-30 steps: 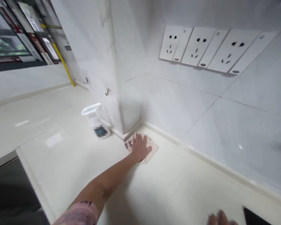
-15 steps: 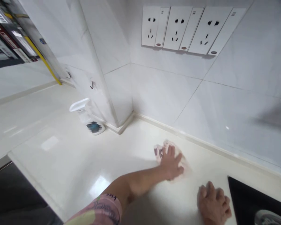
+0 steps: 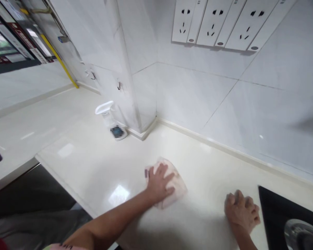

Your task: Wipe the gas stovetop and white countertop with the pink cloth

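Cloth flat beneath the spread left hand

From my distant place, I see the cloth on the pale counter, well apart from the wall corner. The left hand is wide open, palm down, fingers fanned; it presses the cloth and does not grip it. The right hand rests on the counter just beside the black panel, with its fingers half curled – I cannot tell if anything is under the palm.

I judge the step in hand to be wiping. To do it well, I would want equal pressure from palm and fingertips, because a light palm lets the thin cloth bunch. Strokes should overlap a little, and near the raised strip the fingertips should lead the cloth edge. The white device by the corner deserves some clearance.

The cloth itself looks pale pink and soft, with a small dark purple patch at its left edge – its outline is blurred, so I cannot tell if it is folded.
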Demonstrator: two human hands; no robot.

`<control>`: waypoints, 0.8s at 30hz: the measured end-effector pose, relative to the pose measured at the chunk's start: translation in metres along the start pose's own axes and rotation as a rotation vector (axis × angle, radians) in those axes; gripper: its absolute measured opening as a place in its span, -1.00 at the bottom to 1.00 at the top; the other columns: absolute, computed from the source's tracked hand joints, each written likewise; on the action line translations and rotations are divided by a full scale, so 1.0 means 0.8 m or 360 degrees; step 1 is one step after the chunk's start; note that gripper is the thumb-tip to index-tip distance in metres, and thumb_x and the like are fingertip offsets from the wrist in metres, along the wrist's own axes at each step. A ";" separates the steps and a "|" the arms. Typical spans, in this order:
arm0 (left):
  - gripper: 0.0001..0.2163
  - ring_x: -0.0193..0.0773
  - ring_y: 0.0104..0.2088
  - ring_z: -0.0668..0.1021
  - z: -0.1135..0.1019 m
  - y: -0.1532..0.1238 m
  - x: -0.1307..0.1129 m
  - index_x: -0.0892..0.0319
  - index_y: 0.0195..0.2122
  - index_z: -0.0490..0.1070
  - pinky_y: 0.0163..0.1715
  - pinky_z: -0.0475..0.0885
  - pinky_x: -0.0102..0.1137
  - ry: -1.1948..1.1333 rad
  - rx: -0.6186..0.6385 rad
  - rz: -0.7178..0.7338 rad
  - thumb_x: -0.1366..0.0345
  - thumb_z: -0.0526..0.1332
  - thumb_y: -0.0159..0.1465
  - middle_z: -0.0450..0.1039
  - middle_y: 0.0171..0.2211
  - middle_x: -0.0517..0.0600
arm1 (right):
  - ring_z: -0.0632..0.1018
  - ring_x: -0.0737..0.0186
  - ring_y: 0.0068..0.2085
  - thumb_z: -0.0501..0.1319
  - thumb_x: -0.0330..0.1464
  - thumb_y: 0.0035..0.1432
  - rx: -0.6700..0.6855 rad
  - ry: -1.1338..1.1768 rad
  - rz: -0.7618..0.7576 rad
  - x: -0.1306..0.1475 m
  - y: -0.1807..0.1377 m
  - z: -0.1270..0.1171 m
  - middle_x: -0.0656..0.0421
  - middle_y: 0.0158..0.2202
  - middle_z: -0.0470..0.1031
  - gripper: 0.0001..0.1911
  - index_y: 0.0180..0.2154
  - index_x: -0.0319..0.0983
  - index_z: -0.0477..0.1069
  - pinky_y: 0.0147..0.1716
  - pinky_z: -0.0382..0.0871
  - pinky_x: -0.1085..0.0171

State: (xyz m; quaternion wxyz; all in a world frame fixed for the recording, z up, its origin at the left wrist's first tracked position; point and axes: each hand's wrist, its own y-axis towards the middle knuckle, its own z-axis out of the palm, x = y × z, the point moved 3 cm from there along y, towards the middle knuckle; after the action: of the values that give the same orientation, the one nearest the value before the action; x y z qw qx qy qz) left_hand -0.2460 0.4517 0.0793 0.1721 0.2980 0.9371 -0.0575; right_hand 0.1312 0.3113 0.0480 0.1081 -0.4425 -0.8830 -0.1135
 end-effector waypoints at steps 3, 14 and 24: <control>-0.43 0.29 0.52 0.03 -0.059 0.022 0.087 -0.21 0.41 0.30 0.31 0.02 0.30 0.0231 -0.0047 -0.0466 -0.13 0.14 0.40 0.05 0.54 0.11 | 0.11 -0.46 0.44 -0.13 0.08 0.41 0.0020 -0.0019 0.0002 0.000 0.000 0.001 -0.18 0.43 0.16 -0.29 0.36 -0.13 0.32 0.29 0.09 -0.45; -0.37 0.38 0.51 -0.03 -0.092 0.089 0.115 0.02 0.48 0.20 0.31 0.03 0.35 0.0289 -0.0299 -0.1100 -0.06 0.07 0.43 0.00 0.54 0.25 | 0.11 -0.43 0.42 -0.14 0.02 0.42 -0.0026 -0.0064 -0.0038 0.008 -0.003 -0.005 -0.21 0.41 0.17 -0.31 0.33 -0.18 0.35 0.29 0.10 -0.39; -0.37 0.38 0.45 0.16 0.051 0.037 -0.128 -0.14 0.43 0.29 0.29 0.04 0.33 -0.0136 -0.0097 0.0357 -0.11 0.21 0.34 0.10 0.50 0.21 | 0.10 -0.47 0.42 -0.13 0.07 0.39 -0.0021 -0.0015 -0.0025 -0.005 0.001 0.003 -0.18 0.43 0.15 -0.29 0.34 -0.15 0.34 0.29 0.05 -0.44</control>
State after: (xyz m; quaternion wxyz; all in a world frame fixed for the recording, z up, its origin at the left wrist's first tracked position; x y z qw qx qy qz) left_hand -0.1389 0.4122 0.0774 0.2263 0.3929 0.8910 -0.0221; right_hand 0.1337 0.3093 0.0442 0.1001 -0.4368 -0.8862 -0.1181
